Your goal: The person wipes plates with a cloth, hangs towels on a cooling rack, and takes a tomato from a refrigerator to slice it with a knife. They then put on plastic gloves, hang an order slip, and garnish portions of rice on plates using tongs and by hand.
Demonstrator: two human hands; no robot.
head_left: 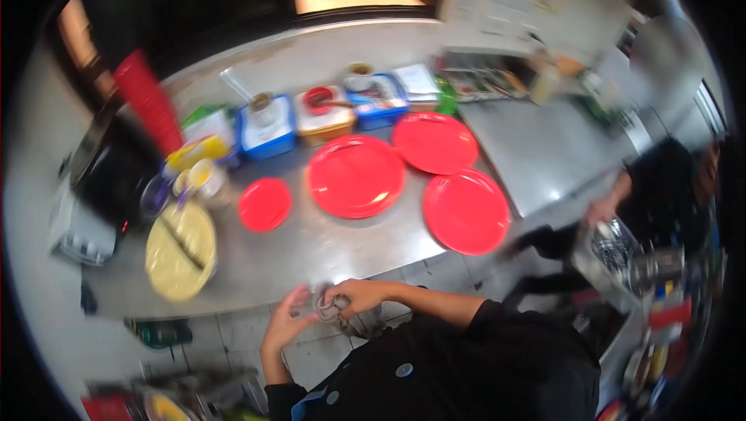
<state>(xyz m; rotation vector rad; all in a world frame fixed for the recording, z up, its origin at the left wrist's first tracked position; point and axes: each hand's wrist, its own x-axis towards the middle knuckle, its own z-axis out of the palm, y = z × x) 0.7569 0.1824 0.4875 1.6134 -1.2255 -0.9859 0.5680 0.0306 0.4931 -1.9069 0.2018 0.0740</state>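
In front of my body, at the near edge of the steel counter point(373, 254), my right hand point(359, 295) is closed on a crumpled grey cloth point(334, 311). Part of the cloth hangs below that hand. My left hand point(289, 320) is just left of the cloth, its fingers apart and curved toward it; blur hides whether the fingertips touch it. Beyond my hands lie a large red plate point(356, 176), a small red plate point(265, 204) and two more red plates to the right, the nearer one point(466, 211) overlapping the farther one point(435, 143).
A yellow-filled bowl point(175, 266) with a dark utensil stands at the left. Blue tubs point(266, 141) line the back, near stacked red cups point(148, 102). At the right, a co-worker point(660, 188) stands by a metal container point(614, 254). Tiled floor point(241, 332) shows below the counter.
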